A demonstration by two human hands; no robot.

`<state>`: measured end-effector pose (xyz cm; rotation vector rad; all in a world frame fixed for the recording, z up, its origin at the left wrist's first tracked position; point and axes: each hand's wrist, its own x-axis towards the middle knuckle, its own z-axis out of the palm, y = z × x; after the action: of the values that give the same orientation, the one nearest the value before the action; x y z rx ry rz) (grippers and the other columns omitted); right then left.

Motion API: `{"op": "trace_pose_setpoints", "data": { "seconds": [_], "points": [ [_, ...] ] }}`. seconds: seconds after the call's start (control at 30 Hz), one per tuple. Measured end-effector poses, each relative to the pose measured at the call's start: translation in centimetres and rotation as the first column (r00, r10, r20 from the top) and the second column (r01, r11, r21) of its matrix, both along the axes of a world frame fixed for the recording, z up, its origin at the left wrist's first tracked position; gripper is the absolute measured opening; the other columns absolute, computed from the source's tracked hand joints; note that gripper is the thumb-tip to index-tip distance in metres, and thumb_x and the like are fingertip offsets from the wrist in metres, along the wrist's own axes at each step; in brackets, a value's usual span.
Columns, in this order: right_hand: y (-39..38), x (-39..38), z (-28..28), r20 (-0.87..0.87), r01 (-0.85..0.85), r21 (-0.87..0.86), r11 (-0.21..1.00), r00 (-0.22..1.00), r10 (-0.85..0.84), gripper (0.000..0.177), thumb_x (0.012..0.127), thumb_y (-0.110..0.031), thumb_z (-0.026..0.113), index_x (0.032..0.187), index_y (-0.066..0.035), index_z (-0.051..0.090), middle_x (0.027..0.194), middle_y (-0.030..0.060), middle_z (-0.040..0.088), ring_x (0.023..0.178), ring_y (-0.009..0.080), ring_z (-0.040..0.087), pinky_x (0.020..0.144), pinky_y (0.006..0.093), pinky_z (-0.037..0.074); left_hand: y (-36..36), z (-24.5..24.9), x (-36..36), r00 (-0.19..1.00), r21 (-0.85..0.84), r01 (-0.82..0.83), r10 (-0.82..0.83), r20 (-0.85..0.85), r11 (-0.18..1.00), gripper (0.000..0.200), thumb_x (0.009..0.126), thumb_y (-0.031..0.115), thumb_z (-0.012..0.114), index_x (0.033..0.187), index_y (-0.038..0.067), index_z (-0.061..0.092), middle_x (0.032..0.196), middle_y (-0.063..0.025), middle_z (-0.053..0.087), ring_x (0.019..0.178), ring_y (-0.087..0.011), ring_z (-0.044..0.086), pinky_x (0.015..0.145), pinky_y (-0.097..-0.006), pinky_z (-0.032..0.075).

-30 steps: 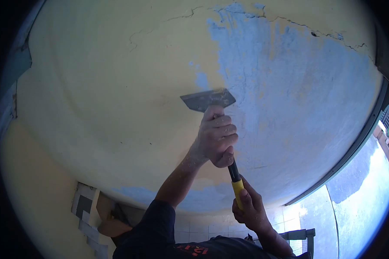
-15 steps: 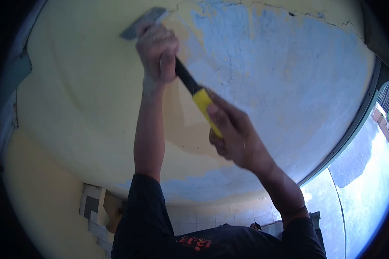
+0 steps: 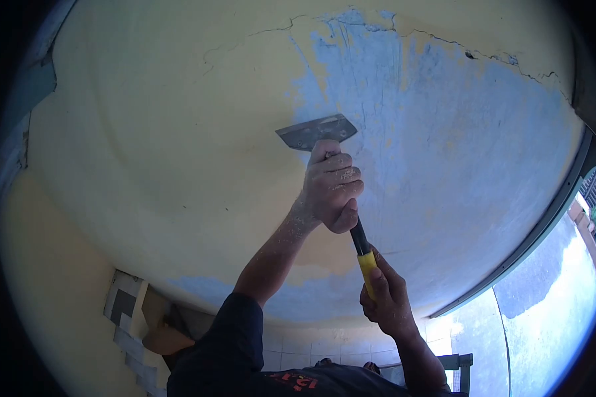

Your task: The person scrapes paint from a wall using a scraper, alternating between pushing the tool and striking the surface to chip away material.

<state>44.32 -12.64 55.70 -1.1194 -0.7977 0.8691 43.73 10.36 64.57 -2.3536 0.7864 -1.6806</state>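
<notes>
A long-handled scraper point(image 3: 316, 131) with a wide metal blade lies against the wall point(image 3: 198, 145). Just below the blade, my left hand point(image 3: 334, 185) is wrapped round the shaft, pale flecks on its fingers. Lower down, my right hand point(image 3: 387, 298) grips the yellow part of the handle point(image 3: 367, 271). The blade sits near the border between the cream paint and a large bared blue patch point(image 3: 444, 132). The left fingers hide the top of the shaft.
A jagged crack point(image 3: 437, 38) runs across the top of the wall. Dark edging point(image 3: 530, 231) borders it on the right, beside a bright, patchy blue-white surface point(image 3: 543, 298). At the lower left are stepped grey pieces point(image 3: 127, 337) and a brownish rounded object point(image 3: 165, 339).
The scraper has come down and to the right from the upper left of the wall, now standing more upright. Both hands have kept their grip and moved with it.
</notes>
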Motion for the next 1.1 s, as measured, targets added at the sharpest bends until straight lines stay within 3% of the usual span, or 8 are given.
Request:
{"op": "trace_pose_setpoints", "data": {
  "seconds": [0.13,0.2,0.5,0.67,0.73,0.77,0.87,1.1],
  "points": [
    [1.0,0.6,1.8,0.019,-0.027,0.004,1.000,0.999,0.027,0.060,0.105,-0.042,0.040,0.152,-0.008,0.029,0.060,-0.0044,0.040,0.049,0.0022,0.037,0.046,0.0188,0.033,0.9,2.4,0.3,0.998,0.018,0.007,-0.008,0.058,1.000,0.026,0.065,0.031,0.047,0.050,0.010,0.043,0.052,-0.0027,0.043,0.053,-0.0219,0.042,0.074,-0.0406,0.036],
    [1.4,0.6,3.0,-0.002,-0.054,-0.004,0.999,0.999,0.054,0.063,0.104,-0.045,0.040,0.153,-0.008,0.029,0.060,-0.0043,0.040,0.049,0.0025,0.037,0.045,0.0191,0.033,1.3,3.8,0.0,0.998,0.060,-0.011,0.007,0.062,0.998,0.043,0.086,0.032,0.037,0.051,0.009,0.045,0.051,-0.0033,0.046,0.050,-0.0223,0.044,0.074,-0.0407,0.035],
    [4.8,-0.3,10.2,0.102,-0.066,0.150,0.986,0.993,0.051,0.059,0.105,-0.041,0.041,0.152,-0.008,0.029,0.061,-0.0063,0.035,0.050,0.0026,0.034,0.044,0.0187,0.033,4.2,13.3,-1.3,0.979,0.251,0.004,-0.055,0.194,0.968,0.050,0.093,0.041,0.037,0.056,0.009,0.048,0.054,-0.0044,0.046,0.051,-0.0236,0.047,0.077,-0.0416,0.037],
    [2.6,-1.8,8.0,0.227,-0.040,0.130,0.991,0.974,0.010,0.057,0.105,-0.039,0.043,0.152,-0.008,0.031,0.061,-0.0069,0.037,0.052,0.0023,0.037,0.046,0.0187,0.034,2.8,9.9,-3.1,0.933,0.150,0.117,-0.160,0.321,0.982,0.048,0.092,0.043,0.041,0.060,0.009,0.054,0.059,-0.0036,0.054,0.056,-0.0230,0.052,0.079,-0.0448,0.038],
    [0.9,-2.5,5.0,0.109,-0.060,0.122,0.991,0.993,0.047,0.058,0.105,-0.037,0.042,0.153,-0.008,0.030,0.061,-0.0059,0.039,0.050,0.0022,0.038,0.046,0.0195,0.034,1.7,6.0,-2.1,0.941,0.092,0.159,-0.179,0.287,0.983,0.037,0.080,0.037,0.048,0.058,0.009,0.056,0.059,-0.0029,0.055,0.062,-0.0224,0.056,0.077,-0.0447,0.039],
    [0.2,-2.3,4.2,0.053,-0.063,0.107,0.992,0.997,0.058,0.058,0.105,-0.038,0.040,0.153,-0.006,0.028,0.060,-0.0051,0.040,0.048,0.0020,0.038,0.045,0.0198,0.034,0.7,5.0,-2.8,0.998,0.055,0.032,-0.035,0.053,0.998,0.027,0.065,0.034,0.054,0.054,0.009,0.052,0.055,-0.0024,0.049,0.058,-0.0220,0.051,0.077,-0.0424,0.038],
    [-0.3,-1.1,2.5,0.053,0.022,0.046,0.999,0.998,-0.024,0.061,0.105,-0.041,0.038,0.152,-0.004,0.027,0.060,-0.0047,0.039,0.047,0.0020,0.036,0.044,0.0199,0.032,-0.3,3.1,-0.4,0.997,0.012,0.074,-0.074,0.015,0.997,0.041,0.084,0.034,0.042,0.051,0.010,0.047,0.051,-0.0032,0.041,0.051,-0.0226,0.042,0.074,-0.0428,0.036],
    [1.7,1.7,4.5,0.102,-0.020,0.057,0.998,0.995,0.015,0.066,0.104,-0.046,0.041,0.152,-0.004,0.027,0.060,-0.0055,0.037,0.047,0.0019,0.035,0.043,0.0188,0.032,1.2,5.9,0.7,0.999,0.049,0.004,-0.006,0.043,0.999,0.042,0.085,0.034,0.040,0.052,0.009,0.047,0.051,-0.0033,0.040,0.051,-0.0234,0.042,0.075,-0.0410,0.035]
  ]
}}
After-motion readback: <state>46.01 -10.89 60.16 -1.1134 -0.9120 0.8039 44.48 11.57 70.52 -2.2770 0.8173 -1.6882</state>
